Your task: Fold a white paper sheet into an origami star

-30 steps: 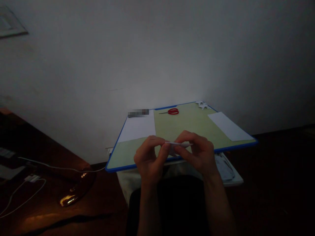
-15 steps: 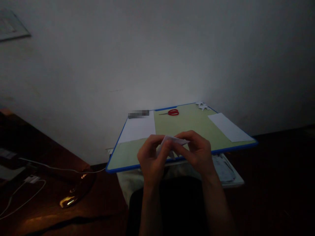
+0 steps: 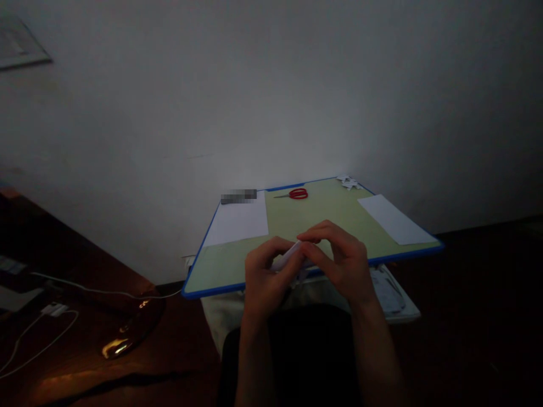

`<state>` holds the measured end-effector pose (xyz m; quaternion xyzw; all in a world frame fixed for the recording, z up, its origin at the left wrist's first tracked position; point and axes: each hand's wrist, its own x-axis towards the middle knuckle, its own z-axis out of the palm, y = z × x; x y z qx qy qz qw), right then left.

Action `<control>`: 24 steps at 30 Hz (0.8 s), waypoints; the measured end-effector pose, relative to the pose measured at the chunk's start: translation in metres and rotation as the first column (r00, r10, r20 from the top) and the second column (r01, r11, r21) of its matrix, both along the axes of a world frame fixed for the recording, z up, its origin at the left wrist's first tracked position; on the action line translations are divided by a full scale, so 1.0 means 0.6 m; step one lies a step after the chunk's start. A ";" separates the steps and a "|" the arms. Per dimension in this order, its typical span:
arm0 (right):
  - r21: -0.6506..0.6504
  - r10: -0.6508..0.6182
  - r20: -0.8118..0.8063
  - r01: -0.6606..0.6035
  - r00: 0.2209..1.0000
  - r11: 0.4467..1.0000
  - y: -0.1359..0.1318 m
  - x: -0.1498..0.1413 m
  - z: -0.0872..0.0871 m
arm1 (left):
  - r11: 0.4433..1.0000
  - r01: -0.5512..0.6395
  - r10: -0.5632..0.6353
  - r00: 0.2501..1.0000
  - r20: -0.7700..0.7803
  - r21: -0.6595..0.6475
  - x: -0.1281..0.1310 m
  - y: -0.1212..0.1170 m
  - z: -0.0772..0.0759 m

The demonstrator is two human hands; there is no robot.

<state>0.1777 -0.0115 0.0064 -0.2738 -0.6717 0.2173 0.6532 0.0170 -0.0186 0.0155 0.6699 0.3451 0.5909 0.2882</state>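
A small folded piece of white paper [image 3: 288, 256] is held over the near edge of the table, mostly hidden by fingers. My left hand [image 3: 268, 274] is closed on its left part, thumb lying along the fold. With thumb and fingertips, my right hand [image 3: 337, 257] pinches the paper's upper right end. Beyond the hands, red-handled scissors [image 3: 297, 194] lie on the green tabletop [image 3: 326, 209], blades pointing left.
A white sheet [image 3: 240, 220] lies at the tabletop's left, a blurred dark object [image 3: 238, 196] at its far edge. Another sheet [image 3: 392, 220] rests at the right. Folded paper pieces [image 3: 349, 182] are heaped at the far right corner. A white cable [image 3: 127, 294] runs at the left.
The paper has turned in my hands; its pointed right end, visible before, is now hidden. My right fingertips have come in to meet my left thumb. Things on the table stayed put.
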 end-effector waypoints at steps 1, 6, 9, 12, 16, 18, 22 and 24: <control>-0.005 0.001 -0.001 -0.001 1.000 1.000 0.001 0.000 -0.001 | 1.000 0.012 -0.012 1.000 -0.016 -0.001 0.000 0.000 0.001; -0.064 -0.096 -0.007 0.096 0.995 0.993 0.006 -0.002 -0.007 | 0.998 0.009 -0.014 0.996 -0.094 -0.058 -0.004 0.000 0.001; -0.129 -0.129 -0.088 0.117 0.988 0.985 0.011 -0.003 -0.012 | 0.995 0.012 -0.025 0.991 -0.134 -0.099 -0.011 0.006 -0.004; -0.183 -0.098 -0.122 0.074 0.988 0.980 0.015 0.000 -0.017 | 0.993 0.008 -0.020 0.994 -0.111 -0.115 -0.020 0.013 -0.011; -0.181 -0.011 -0.100 -0.007 0.995 0.984 0.018 0.014 -0.021 | 0.986 0.018 -0.019 1.000 -0.008 -0.165 -0.026 0.018 -0.017; -0.155 0.017 -0.056 -0.026 0.998 0.988 0.018 0.020 -0.022 | 0.982 0.031 -0.020 0.998 0.059 -0.186 -0.026 0.019 -0.018; -0.193 0.013 -0.105 -0.034 0.994 0.981 0.021 0.019 -0.020 | 0.976 0.085 -0.038 0.973 0.230 -0.201 -0.022 0.025 -0.019; -0.255 -0.012 -0.207 -0.042 0.978 0.966 0.024 0.011 -0.018 | 0.970 0.132 -0.051 0.931 0.360 -0.203 -0.019 0.028 -0.019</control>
